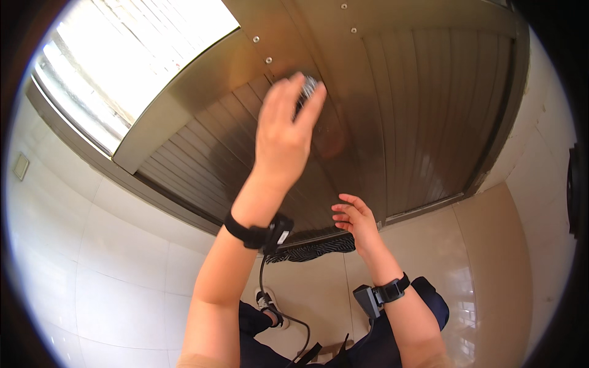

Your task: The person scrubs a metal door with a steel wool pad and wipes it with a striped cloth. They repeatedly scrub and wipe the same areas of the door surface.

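Note:
My left hand (285,124) reaches up against the brown metal door (349,110). Its fingers are curled around a silvery textured object (309,86) that looks like a metal scourer. Blur and the fingers hide most of it, including whether it presses on the door. Lower and to the right, my right hand (361,221) hangs in front of the door with loosely bent, spread fingers and nothing in them. Each wrist carries a black strap with a device: one on the left wrist (267,234), another on the right (379,294).
Bright light comes through a window (152,50) at upper left. A black-and-white striped cloth (313,250) lies along the door's foot. White tiled wall (129,248) borders the left side. A black cable (294,318) hangs from the left wrist device, above my shoe (267,299).

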Available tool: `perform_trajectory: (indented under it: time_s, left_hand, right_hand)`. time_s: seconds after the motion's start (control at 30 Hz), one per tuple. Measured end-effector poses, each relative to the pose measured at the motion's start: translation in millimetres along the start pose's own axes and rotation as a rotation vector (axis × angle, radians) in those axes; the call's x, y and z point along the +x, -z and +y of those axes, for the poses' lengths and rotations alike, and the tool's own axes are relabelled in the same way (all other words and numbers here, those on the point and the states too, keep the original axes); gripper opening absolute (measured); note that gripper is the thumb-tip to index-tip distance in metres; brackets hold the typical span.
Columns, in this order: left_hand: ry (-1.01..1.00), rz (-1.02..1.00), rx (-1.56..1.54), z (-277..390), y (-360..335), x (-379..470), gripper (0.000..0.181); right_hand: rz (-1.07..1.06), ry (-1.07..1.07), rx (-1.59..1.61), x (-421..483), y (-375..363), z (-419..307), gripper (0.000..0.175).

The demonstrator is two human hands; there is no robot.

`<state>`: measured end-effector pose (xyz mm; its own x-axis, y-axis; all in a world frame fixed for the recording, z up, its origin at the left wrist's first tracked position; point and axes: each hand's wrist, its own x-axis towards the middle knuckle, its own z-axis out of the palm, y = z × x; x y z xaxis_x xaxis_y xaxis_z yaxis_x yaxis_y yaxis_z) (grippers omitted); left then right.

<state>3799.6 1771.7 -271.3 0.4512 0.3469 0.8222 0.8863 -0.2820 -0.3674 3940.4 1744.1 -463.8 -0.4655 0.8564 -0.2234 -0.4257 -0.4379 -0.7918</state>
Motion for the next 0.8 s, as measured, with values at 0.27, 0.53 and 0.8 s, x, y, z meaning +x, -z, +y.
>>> perform_trajectory:
  time_s: [0.27,0.53,0.8]
  left_hand:
    - [0.028,0.125,0.042,-11.4,17.9,39.8,0.045]
    - [-0.029,0.068,0.03,-17.8,15.6,30.3,0.052]
    - [-0.067,-0.091,0.047,-8.2,8.5,-1.7,0.046]
  right_hand:
    - [0.018,0.016,0.0,1.2,4.4,2.0,0.03]
    - [-0.001,0.012,-0.025,-2.8,1.2,1.3,0.029]
    - [0.022,0.038,-0.001,-4.4,5.8,-5.4,0.029]
